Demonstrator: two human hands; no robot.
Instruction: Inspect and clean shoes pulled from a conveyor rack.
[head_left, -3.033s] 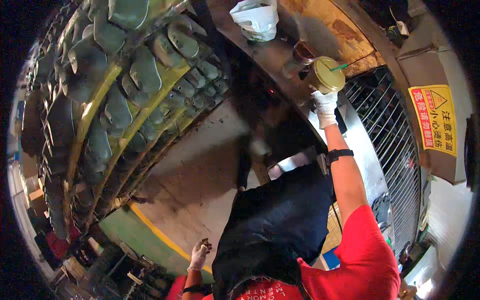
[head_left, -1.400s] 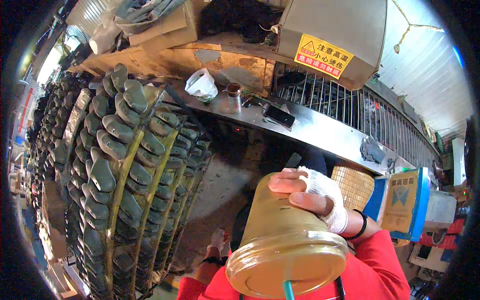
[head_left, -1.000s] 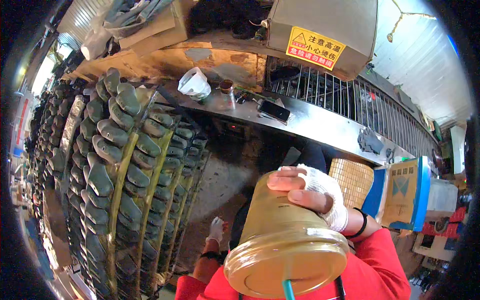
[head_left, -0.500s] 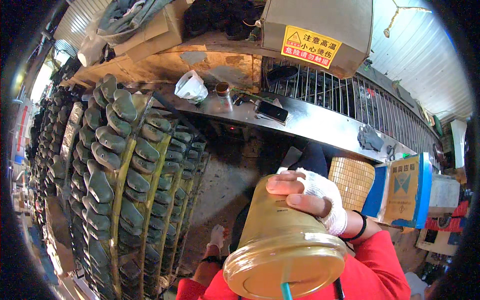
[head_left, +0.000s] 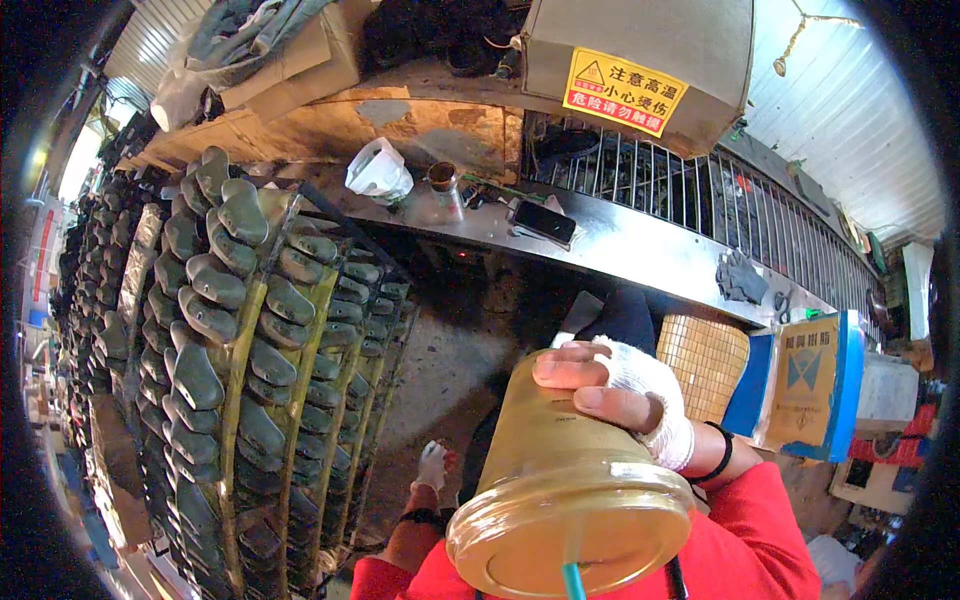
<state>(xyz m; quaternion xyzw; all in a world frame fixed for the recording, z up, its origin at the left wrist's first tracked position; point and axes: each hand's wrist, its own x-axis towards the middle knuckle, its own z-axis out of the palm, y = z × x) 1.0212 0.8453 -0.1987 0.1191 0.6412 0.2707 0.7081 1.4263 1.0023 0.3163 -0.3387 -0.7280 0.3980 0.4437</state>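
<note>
1. Large amber lidded cup [head_left: 560,465], tilted in front of the person's red shirt [head_left: 745,530], teal straw [head_left: 573,581] through its lid
2. Right hand [head_left: 622,390], in a white fingerless glove [head_left: 662,420], grasping the cup's side
3. Left hand [head_left: 432,466], gloved, low beside a rack [head_left: 232,420] of dark shoe-shaped forms [head_left: 198,375]; cannot tell whether its fingers are curled
4. Beyond, a steel ledge [head_left: 640,245] holds a phone [head_left: 543,222]

Mixed light: pale ceiling [head_left: 850,120] glowed upper right, a blown-out bright patch [head_left: 82,168] showed far left. Counter [head_left: 645,245] threw back white glare, near-black shadow beneath. Cup lid [head_left: 570,540] caught streaky highlights. Middle stayed fairly sharp; left margin went soft (fisheye bend, black corners).
</note>
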